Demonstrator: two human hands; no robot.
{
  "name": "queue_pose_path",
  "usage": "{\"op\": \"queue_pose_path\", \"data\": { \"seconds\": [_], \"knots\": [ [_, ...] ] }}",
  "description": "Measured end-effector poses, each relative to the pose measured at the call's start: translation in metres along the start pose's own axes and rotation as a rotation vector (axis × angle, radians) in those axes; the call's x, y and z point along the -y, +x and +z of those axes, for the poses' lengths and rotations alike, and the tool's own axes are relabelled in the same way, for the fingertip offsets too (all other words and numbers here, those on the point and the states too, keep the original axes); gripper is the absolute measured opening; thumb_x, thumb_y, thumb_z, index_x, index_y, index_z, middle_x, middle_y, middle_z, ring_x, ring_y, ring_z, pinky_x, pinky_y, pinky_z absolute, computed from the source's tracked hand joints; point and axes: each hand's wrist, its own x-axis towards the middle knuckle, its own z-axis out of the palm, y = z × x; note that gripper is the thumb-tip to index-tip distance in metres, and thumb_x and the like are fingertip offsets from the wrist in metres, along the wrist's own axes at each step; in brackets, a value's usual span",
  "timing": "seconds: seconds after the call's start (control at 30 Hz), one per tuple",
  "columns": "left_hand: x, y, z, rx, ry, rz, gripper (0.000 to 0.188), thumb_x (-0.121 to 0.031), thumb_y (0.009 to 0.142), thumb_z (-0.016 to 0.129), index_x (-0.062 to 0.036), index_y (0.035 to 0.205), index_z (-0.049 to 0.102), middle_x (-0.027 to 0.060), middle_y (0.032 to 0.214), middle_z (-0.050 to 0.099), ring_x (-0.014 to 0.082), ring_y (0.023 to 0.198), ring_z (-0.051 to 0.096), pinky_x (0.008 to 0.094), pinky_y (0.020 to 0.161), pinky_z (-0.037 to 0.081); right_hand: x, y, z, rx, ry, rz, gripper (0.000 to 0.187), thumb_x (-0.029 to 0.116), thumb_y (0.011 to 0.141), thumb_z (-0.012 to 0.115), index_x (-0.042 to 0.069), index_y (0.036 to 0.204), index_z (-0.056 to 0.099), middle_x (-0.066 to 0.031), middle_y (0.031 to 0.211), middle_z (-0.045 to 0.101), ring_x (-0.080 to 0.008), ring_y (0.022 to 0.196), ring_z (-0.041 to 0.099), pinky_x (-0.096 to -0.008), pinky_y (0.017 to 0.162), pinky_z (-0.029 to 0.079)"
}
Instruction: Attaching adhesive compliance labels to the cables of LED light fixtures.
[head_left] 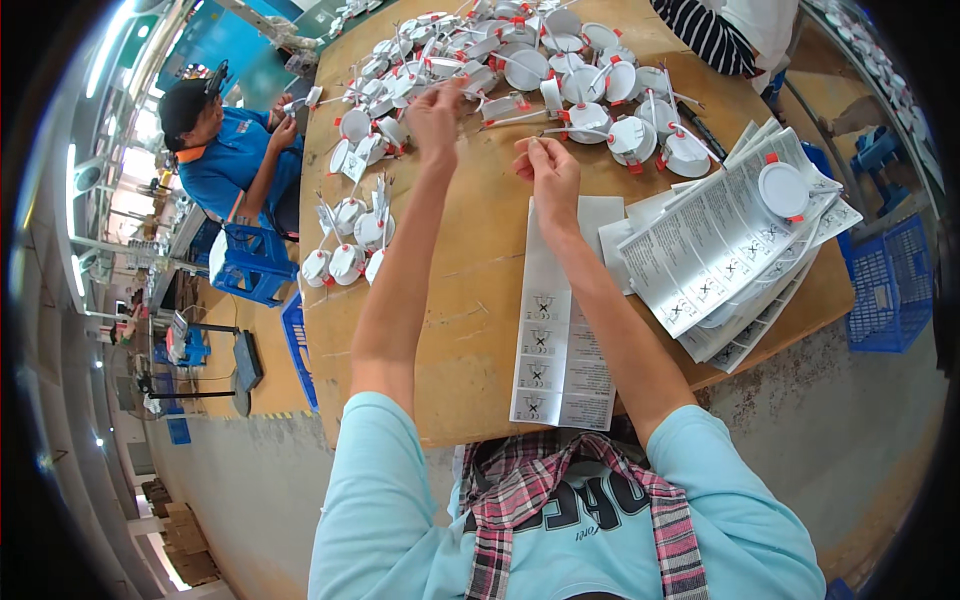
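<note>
The label sheet runs lengthwise from near the right hand, fingers pinched narrow, toward the body; left hand, nearer the lamps: grip I cannot tell.

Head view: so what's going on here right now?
The left hand, blurred, is at a heap of round white lamps; whether it touches one is unclear. The right hand has its thumb and fingers close together, with anything between them too small to tell. A printed sheet lies beneath the right forearm; a stack of sheets, one lamp on top, lies to the right.
</note>
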Motion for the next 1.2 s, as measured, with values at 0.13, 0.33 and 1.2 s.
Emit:
{"op": "queue_pose_path", "data": {
  "seconds": [0.13,0.33,1.2],
  "knots": [
    [-0.034,-0.007,-0.053,0.122,-0.509,-0.070,0.016,-0.015,0.092,0.052,-0.0016,0.093,0.061,0.0027,0.077,0.056,0.0139,0.069,0.053,0.0313,0.078,0.045,-0.001,0.008,-0.001,-0.096,-0.056,-0.027,0.023,0.021,0.094,0.049,0.002,0.096,0.062,-0.0030,0.078,0.059,-0.0071,0.064,0.054,-0.0220,0.063,0.045],
    [-0.046,-0.032,-0.091,0.494,-0.612,-0.147,0.021,-0.020,0.095,0.047,-0.0008,0.095,0.054,0.0021,0.080,0.048,0.0148,0.078,0.049,0.0338,0.078,0.042,0.003,-0.002,0.001,0.237,-0.103,0.087,0.036,0.036,0.095,0.046,0.004,0.102,0.061,-0.0050,0.087,0.059,-0.0085,0.065,0.055,-0.0236,0.067,0.047],
    [0.004,-0.193,-0.080,0.237,0.688,0.277,0.044,-0.029,0.090,0.053,0.0006,0.122,0.051,0.0176,0.113,0.051,0.0327,0.107,0.048,0.0393,0.093,0.036,0.017,-0.024,0.009,0.635,-1.043,-0.024,0.035,0.029,0.084,0.061,-0.005,0.092,0.067,-0.0167,0.079,0.067,-0.0233,0.072,0.065,-0.0333,0.069,0.050]
  ]
}}
